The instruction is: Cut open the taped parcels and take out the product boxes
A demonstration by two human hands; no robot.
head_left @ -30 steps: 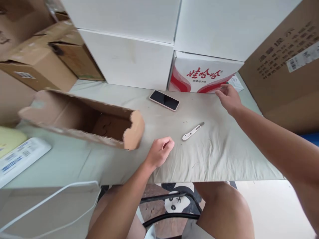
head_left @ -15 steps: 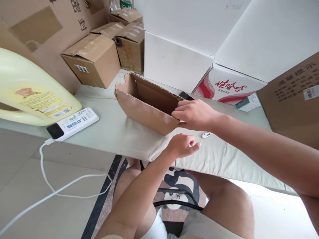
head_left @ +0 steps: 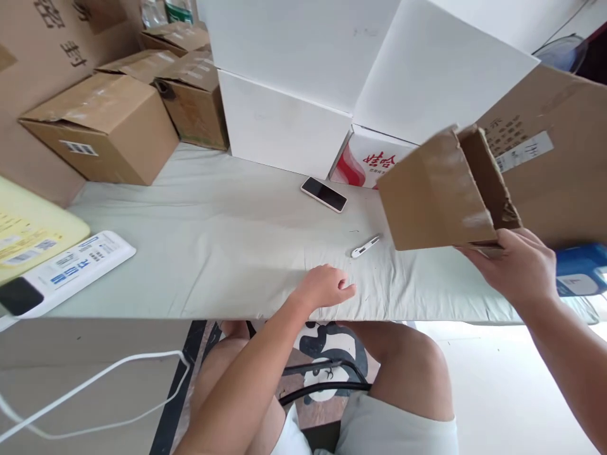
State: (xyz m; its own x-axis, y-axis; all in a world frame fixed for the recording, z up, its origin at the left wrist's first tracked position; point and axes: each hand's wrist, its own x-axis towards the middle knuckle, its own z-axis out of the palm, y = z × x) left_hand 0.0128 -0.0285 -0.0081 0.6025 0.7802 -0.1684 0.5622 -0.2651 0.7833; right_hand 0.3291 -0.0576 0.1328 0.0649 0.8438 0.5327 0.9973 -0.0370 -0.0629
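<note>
My right hand (head_left: 519, 265) grips an open-topped cardboard box (head_left: 429, 196) by its near end, holding it tilted above the right part of the cloth-covered table. Its dark inside shows only as a narrow gap. My left hand (head_left: 327, 287) rests at the table's front edge, fingers curled in and thumb out, with nothing seen in it. Just beyond that hand lies a small white utility knife (head_left: 366, 245). Farther back is a phone (head_left: 324, 194), its dark screen facing up.
White boxes (head_left: 284, 123) and a red-and-white carton (head_left: 367, 158) line the back. Taped cardboard boxes (head_left: 104, 126) stand at the left. A yellow jug (head_left: 38, 227) and a white power bank-like device (head_left: 71, 272) with a cable lie nearer. A blue package (head_left: 581, 268) sits at the right.
My right hand has carried the cardboard box from mid-table to the right and tilted it. The phone and utility knife now show fully. My view has shifted right; my left hand stays near the edge.
</note>
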